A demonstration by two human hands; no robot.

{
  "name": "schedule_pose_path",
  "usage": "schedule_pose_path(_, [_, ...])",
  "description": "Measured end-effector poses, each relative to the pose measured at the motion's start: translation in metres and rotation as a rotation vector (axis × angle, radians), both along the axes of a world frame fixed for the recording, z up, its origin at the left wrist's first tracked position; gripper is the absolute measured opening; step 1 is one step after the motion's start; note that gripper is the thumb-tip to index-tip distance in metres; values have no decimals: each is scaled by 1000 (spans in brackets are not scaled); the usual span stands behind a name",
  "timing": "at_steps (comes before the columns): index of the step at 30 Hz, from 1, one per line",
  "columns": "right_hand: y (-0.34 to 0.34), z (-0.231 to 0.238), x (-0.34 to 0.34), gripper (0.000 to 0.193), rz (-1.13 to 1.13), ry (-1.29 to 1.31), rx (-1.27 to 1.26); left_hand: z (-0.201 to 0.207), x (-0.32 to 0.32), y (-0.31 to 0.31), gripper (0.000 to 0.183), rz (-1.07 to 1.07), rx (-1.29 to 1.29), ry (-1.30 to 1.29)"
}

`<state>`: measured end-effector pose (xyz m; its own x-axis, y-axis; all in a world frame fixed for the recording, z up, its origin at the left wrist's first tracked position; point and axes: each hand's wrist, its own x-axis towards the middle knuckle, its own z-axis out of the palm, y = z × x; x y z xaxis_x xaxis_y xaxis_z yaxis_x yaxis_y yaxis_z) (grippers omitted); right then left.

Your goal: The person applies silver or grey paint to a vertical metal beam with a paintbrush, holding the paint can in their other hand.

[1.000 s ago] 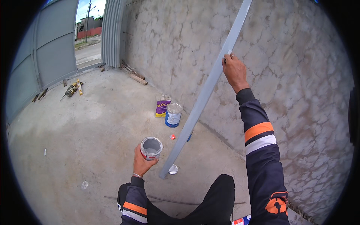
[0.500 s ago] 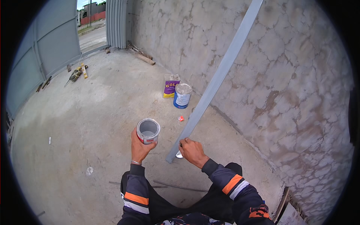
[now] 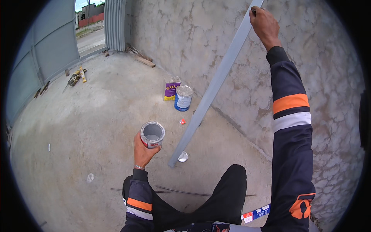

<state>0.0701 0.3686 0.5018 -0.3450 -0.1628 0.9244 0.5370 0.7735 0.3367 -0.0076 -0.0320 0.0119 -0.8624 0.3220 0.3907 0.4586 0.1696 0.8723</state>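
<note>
Head-worn fisheye, steeply downward, perhaps slightly rightward.

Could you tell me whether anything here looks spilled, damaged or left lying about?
Nothing looks spilled. The wall is cracked all over. A loose round lid lies on the floor beside the foot of the leaning grey strip, and tools lie scattered near the gate.

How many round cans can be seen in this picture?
2: an open grey can held in the left hand, and a blue-and-white can on the floor near the wall. None seems hidden.
</note>
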Motion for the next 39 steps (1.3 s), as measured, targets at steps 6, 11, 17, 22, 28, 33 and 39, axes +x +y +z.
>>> schedule_pose_path(6, [-56,-200,0,8,45,-407,105,-3,-3,0,98,7,-35,-2])
schedule_pose_path(11, [-158,-441,57,20,305,-743,-149,1,-2,2,97,35,-45,0])
schedule_pose_path(17, [-219,-560,145,17,428,-961,-758,2,2,6,96,-7,-163,-52])
schedule_pose_path(22, [-215,-571,173,16,435,-1052,-1217,-1,10,15,92,-38,-225,-39])
schedule_pose_path(28, [-221,-542,204,20,277,-931,-1669,5,54,25,89,-112,-195,-282])
schedule_pose_path(33, [-236,-482,248,21,215,-750,-1870,26,119,6,97,-177,-139,-626])
schedule_pose_path(39, [-260,-375,290,25,159,-369,-2099,136,205,-57,106,-204,-136,-645])
